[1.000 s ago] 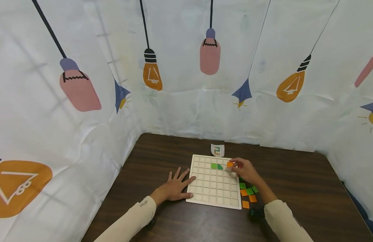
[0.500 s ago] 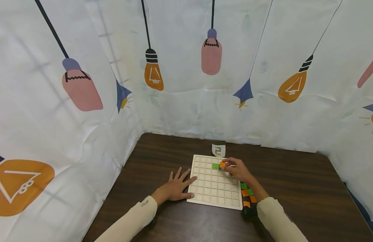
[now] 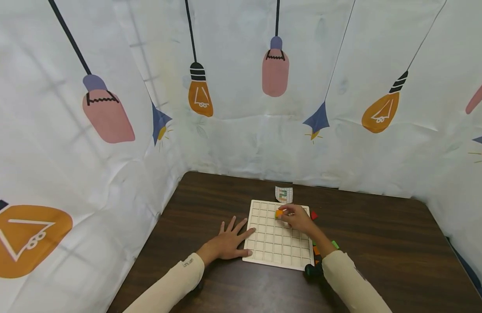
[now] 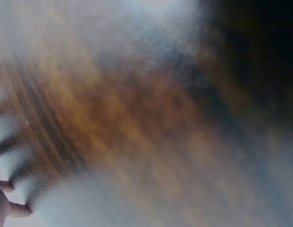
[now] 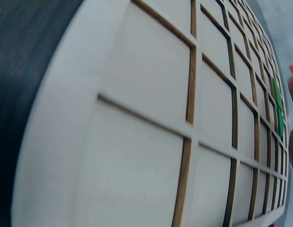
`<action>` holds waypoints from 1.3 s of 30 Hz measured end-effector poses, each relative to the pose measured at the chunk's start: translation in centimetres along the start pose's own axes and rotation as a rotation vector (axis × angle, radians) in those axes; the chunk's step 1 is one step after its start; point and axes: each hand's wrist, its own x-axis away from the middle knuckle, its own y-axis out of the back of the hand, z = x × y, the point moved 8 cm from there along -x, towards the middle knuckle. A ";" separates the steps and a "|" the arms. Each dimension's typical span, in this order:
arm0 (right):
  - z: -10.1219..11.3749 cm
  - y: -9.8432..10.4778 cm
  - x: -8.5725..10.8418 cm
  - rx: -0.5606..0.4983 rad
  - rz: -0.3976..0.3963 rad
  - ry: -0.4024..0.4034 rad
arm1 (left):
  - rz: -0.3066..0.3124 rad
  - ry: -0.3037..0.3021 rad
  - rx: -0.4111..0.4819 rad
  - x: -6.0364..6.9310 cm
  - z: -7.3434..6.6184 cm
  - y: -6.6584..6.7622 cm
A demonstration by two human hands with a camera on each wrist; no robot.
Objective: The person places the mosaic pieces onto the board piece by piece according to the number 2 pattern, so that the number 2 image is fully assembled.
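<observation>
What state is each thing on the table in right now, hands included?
Board: flat on the table.
Left hand: fingers spread, reaching onto the board's left edge.
Right hand: pinching an orange tile.
Orange tile: held over the board.
Two green pieces: side by side on the board.
Red piece: loose, right of the board.
Other tiles: loose, partly hidden by the right arm.
Paper: beyond the board, printed side up.

The right grip (image 3: 297,218) (orange tile (image 3: 279,213) too) has shifted left.
</observation>
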 end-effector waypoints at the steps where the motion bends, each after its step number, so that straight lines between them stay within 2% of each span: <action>1: 0.0 -0.2 -0.1 0.005 0.001 0.000 | 0.000 0.001 0.001 0.0 0.0 0.0; 7: -0.4 -0.8 -0.8 0.029 -0.019 -0.025 | 0.005 0.006 0.002 -0.2 0.1 -0.3; 12: -0.7 -1.1 -1.3 0.108 -0.061 -0.044 | 0.007 0.006 -0.005 -0.3 0.0 -0.4; 24: -0.5 -1.7 -2.0 0.262 -0.107 -0.053 | 0.000 0.006 -0.005 -0.2 0.1 -0.4; 39: 0.4 -2.2 -2.4 0.315 -0.118 -0.048 | 0.000 0.016 -0.003 -0.1 0.2 -0.4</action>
